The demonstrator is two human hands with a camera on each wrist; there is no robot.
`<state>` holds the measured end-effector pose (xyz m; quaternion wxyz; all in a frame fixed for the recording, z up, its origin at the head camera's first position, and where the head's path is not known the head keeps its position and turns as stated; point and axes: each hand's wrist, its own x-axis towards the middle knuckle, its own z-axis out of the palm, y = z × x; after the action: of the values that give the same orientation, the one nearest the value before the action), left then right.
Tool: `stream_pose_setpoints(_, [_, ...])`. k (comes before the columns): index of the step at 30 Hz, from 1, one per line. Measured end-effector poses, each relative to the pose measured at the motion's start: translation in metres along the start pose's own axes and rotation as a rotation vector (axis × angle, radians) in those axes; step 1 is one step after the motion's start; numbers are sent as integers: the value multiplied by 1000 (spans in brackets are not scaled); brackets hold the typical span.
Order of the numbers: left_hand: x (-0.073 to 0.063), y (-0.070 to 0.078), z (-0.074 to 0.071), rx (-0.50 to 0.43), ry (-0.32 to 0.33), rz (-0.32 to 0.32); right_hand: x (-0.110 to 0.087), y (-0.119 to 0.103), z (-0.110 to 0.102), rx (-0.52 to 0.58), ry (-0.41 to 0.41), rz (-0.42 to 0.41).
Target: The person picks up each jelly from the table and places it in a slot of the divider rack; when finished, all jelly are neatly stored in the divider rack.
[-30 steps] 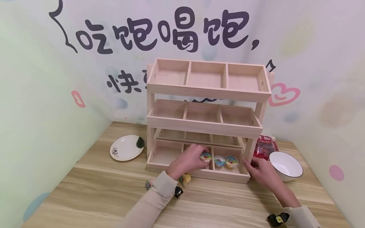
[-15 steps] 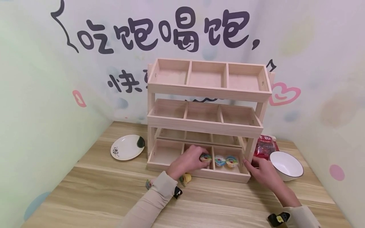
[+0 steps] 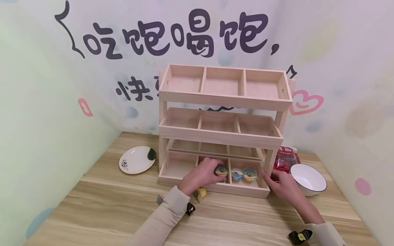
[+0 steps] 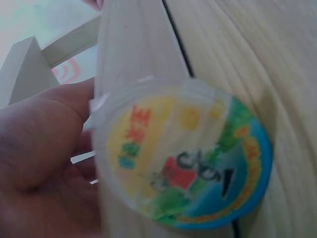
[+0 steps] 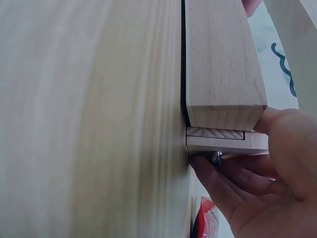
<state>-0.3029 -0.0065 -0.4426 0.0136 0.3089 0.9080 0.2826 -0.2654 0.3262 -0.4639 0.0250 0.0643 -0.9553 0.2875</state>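
A pale wooden three-tier rack [image 3: 212,132] stands on the table, each tier split into compartments. My left hand [image 3: 202,174] reaches into the middle bottom compartment, its thumb and fingers holding a small jelly cup [image 3: 221,171] with a printed lid. Two more jelly cups [image 3: 243,175] lie in the right bottom compartment. With my right hand [image 3: 284,186] I grip the right end of the bottom tray; the right wrist view shows fingers behind the end board [image 5: 225,144]. Close to the left wrist camera is a jelly cup [image 4: 183,158], lid towards it, before the tray's front board.
On the table in front of the rack lie a yellow jelly cup [image 3: 200,194] and another small cup [image 3: 160,199] partly behind my left sleeve. A white plate [image 3: 136,160] is to the left. At right are a white bowl [image 3: 309,179] and a red food packet [image 3: 286,159].
My left hand stays in the middle bottom compartment with the jelly cup, shifting only very slightly. The right hand keeps its grip on the tray end.
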Motion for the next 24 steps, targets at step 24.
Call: stream_pose_setpoints(24, [-84, -13, -31, 37, 112, 219, -3, 0, 1, -8, 41, -17])
